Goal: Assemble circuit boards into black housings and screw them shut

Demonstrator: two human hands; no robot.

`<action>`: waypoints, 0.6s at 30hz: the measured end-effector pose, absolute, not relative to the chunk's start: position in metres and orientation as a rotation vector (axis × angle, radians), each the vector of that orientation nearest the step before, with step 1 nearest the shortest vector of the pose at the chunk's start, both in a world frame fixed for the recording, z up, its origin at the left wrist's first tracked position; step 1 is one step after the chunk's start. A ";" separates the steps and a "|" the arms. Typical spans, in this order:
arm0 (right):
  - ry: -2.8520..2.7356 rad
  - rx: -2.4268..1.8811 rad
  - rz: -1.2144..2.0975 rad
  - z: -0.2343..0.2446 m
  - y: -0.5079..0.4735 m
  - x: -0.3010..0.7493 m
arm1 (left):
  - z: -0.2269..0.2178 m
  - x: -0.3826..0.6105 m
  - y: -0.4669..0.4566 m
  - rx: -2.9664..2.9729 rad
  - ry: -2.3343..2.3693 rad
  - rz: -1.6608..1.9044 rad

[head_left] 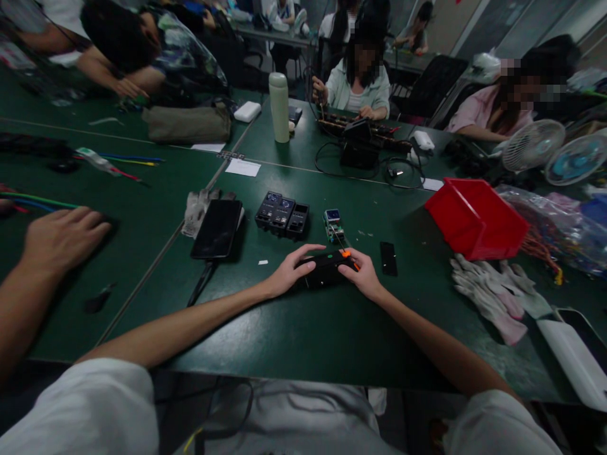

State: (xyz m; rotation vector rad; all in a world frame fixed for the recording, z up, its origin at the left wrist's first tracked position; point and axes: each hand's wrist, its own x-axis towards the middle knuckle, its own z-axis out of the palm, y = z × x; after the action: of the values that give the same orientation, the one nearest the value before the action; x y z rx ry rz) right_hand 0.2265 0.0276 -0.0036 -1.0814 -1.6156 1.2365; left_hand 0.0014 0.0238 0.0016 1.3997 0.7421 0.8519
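Observation:
My left hand (293, 270) grips the left end of a black plastic case (325, 270), thumb on its near side and index finger stretched along the top. At the other end, my right hand (364, 275) holds the case with its thumb in front. Under those right fingers is also an orange-handled tool (348, 254) with a thin shaft pointing away, apparently a small screwdriver. Just beyond the case lies a small circuit board (333, 222) with a square display. A flat black panel (389, 259) rests to the right. Several black modules (282, 215) sit together further left.
A phone (217, 229) on a cable lies left, against grey gloves (195, 212). Rightward are a red bin (474, 218), more gloves (493, 294) and a white case (571, 360). A co-worker's hand (64, 243) rests far left. A green bottle (279, 109) stands beyond.

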 end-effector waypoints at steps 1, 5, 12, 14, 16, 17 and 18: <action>-1.626 -1.064 1.235 -0.004 0.027 0.227 | 0.002 0.001 0.025 1.388 0.712 0.811; -1.695 -1.007 1.278 -0.002 0.026 0.225 | 0.008 -0.001 0.030 1.449 0.635 0.699; -1.589 -1.012 1.375 -0.002 0.024 0.221 | 0.006 0.000 0.032 1.400 0.658 0.732; -1.522 -1.043 1.402 -0.002 0.024 0.220 | 0.004 0.001 0.031 1.303 0.700 0.771; -1.469 -1.058 1.424 -0.001 0.023 0.219 | 0.002 0.003 0.030 1.199 0.744 0.824; -1.458 -1.055 1.429 0.000 0.023 0.219 | 0.002 0.003 0.029 1.156 0.761 0.856; -1.456 -1.049 1.429 0.001 0.023 0.219 | 0.001 0.004 0.028 1.122 0.772 0.884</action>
State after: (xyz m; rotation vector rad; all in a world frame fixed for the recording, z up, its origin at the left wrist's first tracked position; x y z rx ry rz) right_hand 0.2186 0.0227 0.0006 -1.0492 -1.4559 1.4295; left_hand 0.0042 0.0283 0.0014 1.1217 0.7716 0.8843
